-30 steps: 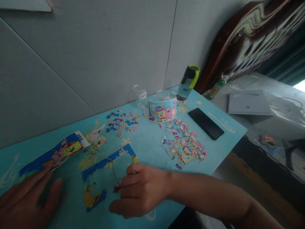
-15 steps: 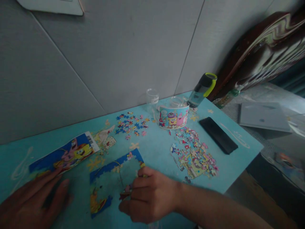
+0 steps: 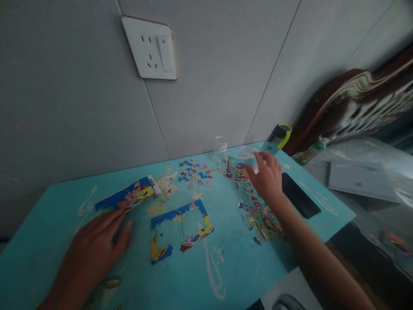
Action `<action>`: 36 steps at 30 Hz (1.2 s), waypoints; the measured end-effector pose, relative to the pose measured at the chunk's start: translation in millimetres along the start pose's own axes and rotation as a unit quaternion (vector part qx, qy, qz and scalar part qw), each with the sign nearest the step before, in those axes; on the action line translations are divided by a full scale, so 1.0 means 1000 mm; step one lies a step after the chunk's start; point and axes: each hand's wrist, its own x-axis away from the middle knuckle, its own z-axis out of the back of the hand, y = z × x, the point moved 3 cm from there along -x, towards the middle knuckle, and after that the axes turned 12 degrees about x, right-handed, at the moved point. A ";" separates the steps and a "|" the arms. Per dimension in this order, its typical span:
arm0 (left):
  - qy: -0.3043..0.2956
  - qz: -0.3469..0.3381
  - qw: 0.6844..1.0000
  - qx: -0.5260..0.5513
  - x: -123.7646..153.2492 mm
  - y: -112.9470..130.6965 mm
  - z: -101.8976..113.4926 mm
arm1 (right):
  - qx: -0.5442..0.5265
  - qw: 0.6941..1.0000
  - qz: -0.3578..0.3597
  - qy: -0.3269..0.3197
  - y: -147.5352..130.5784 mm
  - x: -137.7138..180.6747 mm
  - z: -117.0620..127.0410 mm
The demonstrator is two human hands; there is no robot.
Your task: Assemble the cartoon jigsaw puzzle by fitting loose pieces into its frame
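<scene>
My left hand [image 3: 97, 245] is open, its fingers stretched out and their tips at the lower edge of a blue cartoon picture card [image 3: 129, 194]. To its right lies a partly built jigsaw puzzle [image 3: 179, 212], mostly a frame of joined pieces with a gap along the lower side. My right hand [image 3: 268, 175] is raised with thumb and fingers apart, nothing seen in it. It partly covers a clear tub with a cartoon band [image 3: 232, 167]. Just below that hand is a heap of mixed puzzle pieces [image 3: 263, 215]. Mostly blue loose pieces [image 3: 195, 173] are spread left of the tub.
Behind the tub stand a clear plastic cup [image 3: 221, 144] and a dark bottle with a lime-green handle [image 3: 277, 137]. A black flat case [image 3: 300, 196] lies at the table's right side. The wall with a socket [image 3: 151, 49] borders the back. A grey laptop [image 3: 363, 178] lies beyond the table.
My right hand has left the puzzle frame's right side and moved right and away, up to the tub. My left hand stays by the card. The camera view has tilted up.
</scene>
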 end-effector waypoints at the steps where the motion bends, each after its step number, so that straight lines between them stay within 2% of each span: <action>1: -0.009 -0.003 1.000 -0.012 -0.001 0.003 0.001 | 0.020 1.000 -0.002 -0.012 0.012 -0.008 0.000; 6: -0.013 -0.009 0.999 -0.037 0.000 0.004 -0.001 | 0.040 0.994 0.056 -0.080 0.049 -0.022 -0.002; 11: -0.014 0.002 0.999 -0.033 0.000 0.007 0.000 | -0.066 0.979 0.118 -0.150 0.086 -0.029 0.018; 14: -0.009 0.008 1.000 -0.019 0.000 0.012 0.003 | -0.077 0.980 0.093 -0.158 0.121 -0.036 0.043; 16: 0.008 0.012 1.000 0.005 0.001 0.016 0.006 | -0.087 0.985 0.040 -0.146 0.145 -0.040 0.058; 19: 0.046 0.033 0.998 0.039 0.003 0.021 0.011 | -0.113 0.983 -0.004 -0.143 0.168 -0.046 0.068; 22: 0.077 0.058 0.994 0.046 0.004 0.024 0.017 | -0.117 0.978 0.022 -0.169 0.167 -0.053 0.061; 27: 0.097 0.102 0.989 0.045 0.004 0.025 0.022 | -0.119 0.963 0.112 -0.216 0.141 -0.065 0.032; 32: 0.093 0.153 0.981 0.069 0.004 0.024 0.023 | -0.128 0.955 0.109 -0.243 0.131 -0.074 0.008; 36: 0.098 0.160 0.979 0.077 0.003 0.024 0.025 | -0.123 0.951 0.103 -0.264 0.131 -0.075 -0.004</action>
